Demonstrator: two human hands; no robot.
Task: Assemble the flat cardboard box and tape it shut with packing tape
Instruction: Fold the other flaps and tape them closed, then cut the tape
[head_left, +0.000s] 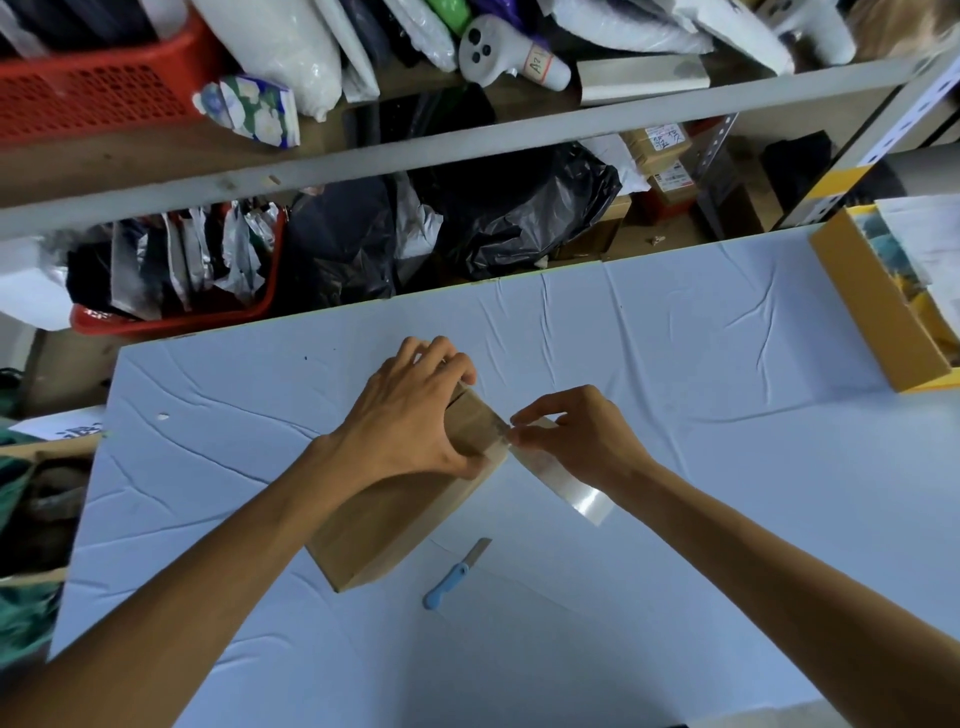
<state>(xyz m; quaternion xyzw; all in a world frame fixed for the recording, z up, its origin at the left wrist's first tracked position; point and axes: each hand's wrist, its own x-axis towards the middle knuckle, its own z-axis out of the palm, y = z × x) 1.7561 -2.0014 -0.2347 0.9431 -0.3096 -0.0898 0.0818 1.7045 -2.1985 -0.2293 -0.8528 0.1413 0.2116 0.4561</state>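
Observation:
A small brown cardboard box (384, 525) stands on the pale blue table (675, 364), its far end raised toward me. My left hand (410, 415) grips that far end, fingers curled over the top and thumb on the near face. A strip of clear packing tape (566, 486) runs from the box's upper edge down to the right, its free end hanging loose. My right hand (576, 431) pinches the tape where it meets the box edge. No tape roll is visible.
A small blue-handled knife (454, 574) lies on the table just in front of the box. An open yellow-brown carton (872, 306) with items sits at the table's right edge. Behind the table, shelves hold red baskets (104, 78), black bags and packages.

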